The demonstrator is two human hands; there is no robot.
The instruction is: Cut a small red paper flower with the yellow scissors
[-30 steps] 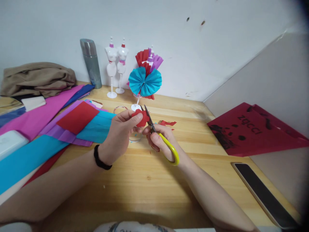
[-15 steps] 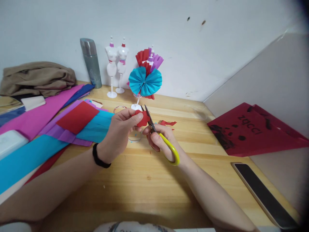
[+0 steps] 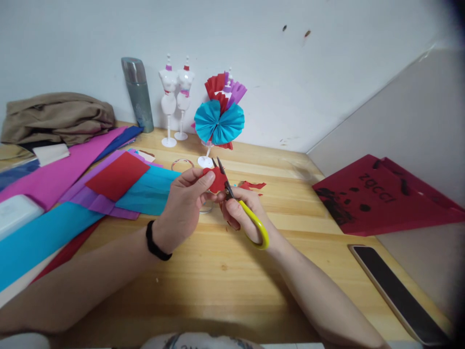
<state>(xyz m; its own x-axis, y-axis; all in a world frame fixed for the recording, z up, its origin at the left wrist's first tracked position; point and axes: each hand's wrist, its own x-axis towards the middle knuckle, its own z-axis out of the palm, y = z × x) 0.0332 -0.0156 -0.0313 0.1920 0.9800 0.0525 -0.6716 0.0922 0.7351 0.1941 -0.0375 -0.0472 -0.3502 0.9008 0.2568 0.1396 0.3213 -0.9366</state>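
My left hand [image 3: 187, 199] pinches a small piece of red paper [image 3: 218, 181] between thumb and fingers, above the middle of the table. My right hand [image 3: 244, 213] is closed around yellow-handled scissors [image 3: 260, 231], their dark blades parted and pointing up and away at the red paper's right edge. Part of the paper is hidden by my left thumb and the blades. Red paper scraps [image 3: 253, 185] lie just beyond my right hand. Behind the hands stands a small white mannequin dressed in pleated paper, with a blue pleated fan [image 3: 219, 123] at its front.
Two bare white mannequins [image 3: 168, 104] and a grey-green flask [image 3: 137, 94] stand along the wall. Coloured paper sheets [image 3: 47, 232] and a brown cloth [image 3: 58, 118] cover the left side. On the right are a red paper bag [image 3: 381, 198] and a phone [image 3: 395, 291].
My left hand has shifted slightly right and turned, bringing the red paper deeper against the scissor blades. My right hand has hardly moved.
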